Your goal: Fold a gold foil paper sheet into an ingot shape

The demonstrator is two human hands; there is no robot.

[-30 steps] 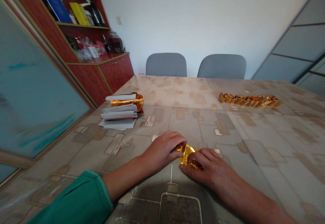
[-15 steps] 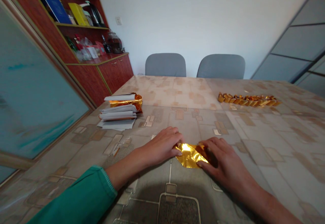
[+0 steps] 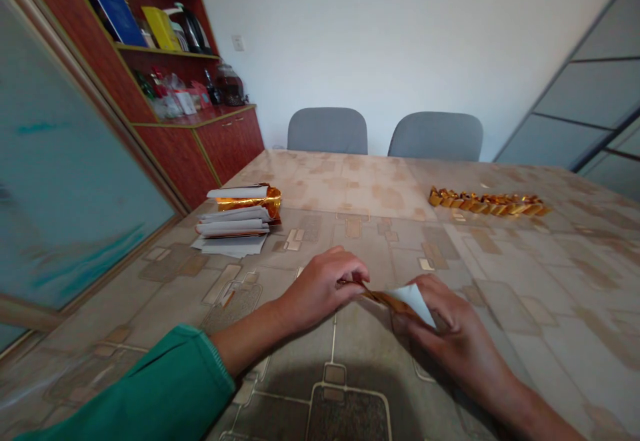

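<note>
A folded strip of gold foil paper [image 3: 400,299], white backing showing at its right end, points along the near middle of the patterned table [image 3: 520,274], slanting from upper left to lower right. The left hand [image 3: 325,287] pinches its left tip; the right hand [image 3: 453,321] grasps the white end. A stack of white papers [image 3: 233,231] toward the far left and a row of folded gold pieces [image 3: 487,204] near the far edge lie well apart from both hands.

**My room, white-walled, in soft daylight**
Ahead of me, a white wall [image 3: 380,47] rises behind a grey chair [image 3: 327,133] and a second grey chair [image 3: 435,137]; a red-brown wooden cabinet [image 3: 200,141] stands to my left.
</note>
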